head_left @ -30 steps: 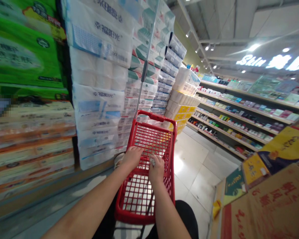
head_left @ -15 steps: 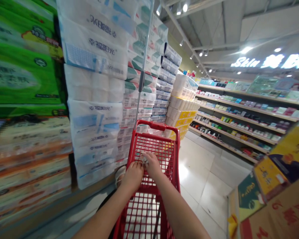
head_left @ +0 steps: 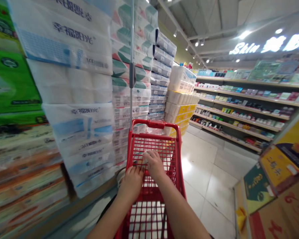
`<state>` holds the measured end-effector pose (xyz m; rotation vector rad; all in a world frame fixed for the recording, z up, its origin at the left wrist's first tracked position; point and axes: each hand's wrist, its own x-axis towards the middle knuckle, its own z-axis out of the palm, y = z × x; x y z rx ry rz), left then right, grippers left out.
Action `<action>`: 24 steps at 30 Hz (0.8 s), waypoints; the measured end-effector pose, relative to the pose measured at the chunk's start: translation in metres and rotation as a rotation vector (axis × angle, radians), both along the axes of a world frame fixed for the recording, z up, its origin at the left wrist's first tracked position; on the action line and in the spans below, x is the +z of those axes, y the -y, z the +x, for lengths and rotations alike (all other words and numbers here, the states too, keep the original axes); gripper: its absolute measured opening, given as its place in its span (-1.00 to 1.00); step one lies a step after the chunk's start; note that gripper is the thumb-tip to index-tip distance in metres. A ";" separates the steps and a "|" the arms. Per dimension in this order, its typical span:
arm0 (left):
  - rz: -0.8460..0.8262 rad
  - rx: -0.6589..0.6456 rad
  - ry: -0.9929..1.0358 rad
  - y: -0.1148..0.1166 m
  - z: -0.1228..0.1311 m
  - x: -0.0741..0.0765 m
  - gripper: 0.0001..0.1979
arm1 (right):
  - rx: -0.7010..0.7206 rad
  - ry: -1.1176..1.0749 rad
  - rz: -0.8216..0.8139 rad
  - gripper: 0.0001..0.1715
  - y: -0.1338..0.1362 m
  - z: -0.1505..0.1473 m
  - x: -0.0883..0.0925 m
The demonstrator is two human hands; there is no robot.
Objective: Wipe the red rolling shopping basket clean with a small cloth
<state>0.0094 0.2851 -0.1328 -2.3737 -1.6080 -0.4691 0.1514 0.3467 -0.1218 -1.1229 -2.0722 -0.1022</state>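
Observation:
A red shopping cart with grid walls stands in front of me, its far handle bar raised. My left hand lies at the cart's near bar, with the fingers bent over it. Just right of it, my right hand hovers over the grid with its fingers curled together. A small whitish scrap shows at those fingertips; its kind is too unclear to tell. The undersides of both hands are hidden.
Tall stacks of wrapped toilet rolls and green tissue packs line the left. Cartons stand close at right. Tiled floor runs toward shelves of small goods. A thin metal pole rises beyond the cart.
The left stacks have slid leftward and grown nearer as the view moves forward. My right hand has lifted slightly apart from my left, which has moved a little back toward me.

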 end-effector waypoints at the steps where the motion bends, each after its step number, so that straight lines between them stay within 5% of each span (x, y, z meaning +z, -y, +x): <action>1: 0.006 -0.009 0.000 0.000 0.000 0.000 -0.66 | -0.055 -0.022 -0.006 -0.42 -0.001 0.007 0.002; 6: 0.015 -0.026 0.018 0.000 0.001 -0.002 -0.63 | -0.379 -0.149 -0.040 -0.39 -0.010 0.044 0.006; 14: -0.005 -0.039 -0.002 0.001 0.002 0.000 -0.66 | -0.070 0.003 -0.045 -0.44 0.006 0.016 0.000; 18: -0.004 -0.041 0.036 0.000 0.001 -0.002 -0.65 | -0.305 -0.184 -0.160 -0.35 0.009 0.018 0.008; 24: 0.011 -0.041 0.029 -0.001 -0.003 -0.005 -0.64 | -0.524 -0.022 -0.389 -0.19 0.026 0.024 0.014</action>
